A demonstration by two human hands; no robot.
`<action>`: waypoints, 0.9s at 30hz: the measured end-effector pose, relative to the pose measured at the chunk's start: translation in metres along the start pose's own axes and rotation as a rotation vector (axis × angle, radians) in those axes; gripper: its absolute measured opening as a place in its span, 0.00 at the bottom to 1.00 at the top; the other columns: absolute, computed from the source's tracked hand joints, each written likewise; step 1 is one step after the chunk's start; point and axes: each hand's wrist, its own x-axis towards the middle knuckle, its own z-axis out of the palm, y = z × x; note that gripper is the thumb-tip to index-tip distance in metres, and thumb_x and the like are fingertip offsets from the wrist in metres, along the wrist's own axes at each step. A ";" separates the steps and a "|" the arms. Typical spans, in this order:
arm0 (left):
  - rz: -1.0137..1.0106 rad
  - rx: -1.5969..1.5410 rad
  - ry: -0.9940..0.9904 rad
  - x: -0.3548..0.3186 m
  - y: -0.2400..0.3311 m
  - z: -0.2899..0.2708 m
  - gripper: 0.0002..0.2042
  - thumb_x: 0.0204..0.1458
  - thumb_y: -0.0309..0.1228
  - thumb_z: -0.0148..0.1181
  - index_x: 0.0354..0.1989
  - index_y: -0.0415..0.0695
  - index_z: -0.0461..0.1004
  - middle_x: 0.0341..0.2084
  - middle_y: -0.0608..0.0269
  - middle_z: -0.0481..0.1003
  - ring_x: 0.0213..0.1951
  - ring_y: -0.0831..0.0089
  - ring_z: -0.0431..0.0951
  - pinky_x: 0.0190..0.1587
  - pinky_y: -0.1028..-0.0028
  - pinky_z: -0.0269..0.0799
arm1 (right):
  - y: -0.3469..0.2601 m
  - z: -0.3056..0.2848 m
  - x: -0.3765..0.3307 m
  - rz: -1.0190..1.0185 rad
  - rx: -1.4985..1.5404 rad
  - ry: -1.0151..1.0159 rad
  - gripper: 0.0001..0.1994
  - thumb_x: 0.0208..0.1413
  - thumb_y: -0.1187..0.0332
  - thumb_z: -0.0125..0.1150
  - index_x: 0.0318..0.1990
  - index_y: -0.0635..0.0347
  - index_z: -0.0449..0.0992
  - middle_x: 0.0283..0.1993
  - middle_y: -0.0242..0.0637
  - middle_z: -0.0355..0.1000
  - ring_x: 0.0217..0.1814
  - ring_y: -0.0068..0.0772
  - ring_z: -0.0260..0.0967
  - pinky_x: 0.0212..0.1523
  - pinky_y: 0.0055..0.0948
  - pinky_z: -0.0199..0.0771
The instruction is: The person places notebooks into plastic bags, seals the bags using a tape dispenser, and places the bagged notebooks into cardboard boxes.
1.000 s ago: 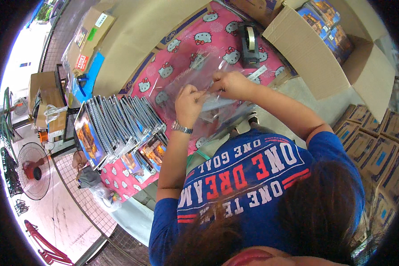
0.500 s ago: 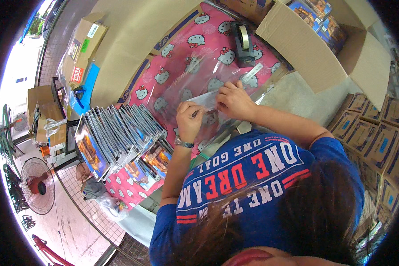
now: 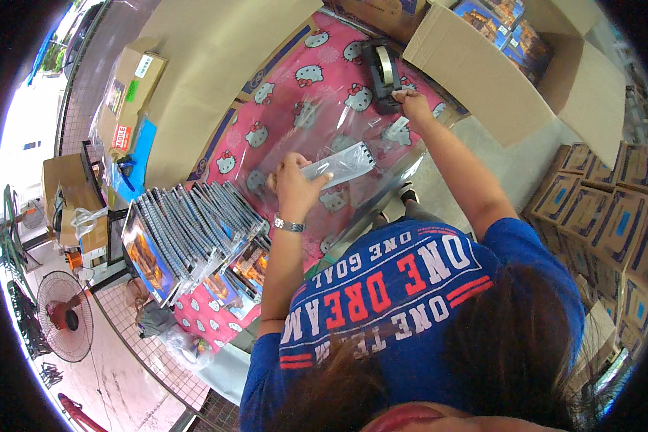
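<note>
My left hand (image 3: 293, 180) grips a narrow, whitish spiral-bound pad (image 3: 342, 165) in clear plastic, with a black coil at its far right end. Its thumb lies along the near side. Clear plastic sheeting (image 3: 324, 129) spreads beneath, over the pink cartoon-print table cover (image 3: 312, 74). Farther off to the right, my right hand (image 3: 414, 106) pinches at the near end of a black tape dispenser (image 3: 381, 79), where the tape comes off its roll; the strip between the fingertips is hard to make out.
Spiral-bound calendars (image 3: 194, 230) are stacked left of my left arm. An open carton (image 3: 482, 79) with colourful printed items stands at far right, and closed boxes (image 3: 590, 209) are piled beyond my right arm. A fan (image 3: 65, 317) stands at left.
My right hand has left the wrapped pad and moved up and right to the tape dispenser. My left hand has shifted slightly left, still holding the pad, whose coil end now shows.
</note>
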 end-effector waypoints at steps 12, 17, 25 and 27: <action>-0.264 -1.038 0.064 0.003 -0.032 0.038 0.05 0.42 0.25 0.66 0.29 0.40 0.79 0.29 0.66 0.77 0.34 0.77 0.73 0.40 0.77 0.67 | 0.031 0.019 -0.035 0.503 0.296 -0.588 0.06 0.57 0.63 0.53 0.33 0.52 0.68 0.22 0.22 0.57 0.19 0.17 0.50 0.19 0.21 0.49; -0.399 -0.984 0.046 -0.003 -0.035 0.031 0.03 0.43 0.23 0.64 0.27 0.39 0.78 0.28 0.67 0.76 0.32 0.79 0.73 0.39 0.78 0.66 | -0.093 0.155 -0.063 -0.047 -0.690 -1.305 0.18 0.51 0.50 0.59 0.31 0.58 0.72 0.25 0.25 0.65 0.21 0.22 0.58 0.21 0.26 0.57; -0.353 -1.010 0.137 0.003 -0.047 0.048 0.12 0.43 0.24 0.64 0.38 0.40 0.75 0.32 0.64 0.76 0.33 0.75 0.74 0.39 0.78 0.67 | -0.054 0.175 -0.045 0.570 -1.388 -1.414 0.36 0.37 0.43 0.68 0.50 0.62 0.72 0.46 0.46 0.69 0.50 0.42 0.67 0.49 0.37 0.69; -0.375 -0.907 0.138 0.003 -0.048 0.050 0.16 0.46 0.29 0.64 0.43 0.40 0.72 0.36 0.61 0.74 0.37 0.72 0.74 0.42 0.75 0.68 | -0.025 0.144 -0.021 0.118 -1.452 -1.424 0.38 0.36 0.49 0.70 0.54 0.60 0.68 0.51 0.48 0.67 0.53 0.46 0.65 0.53 0.39 0.67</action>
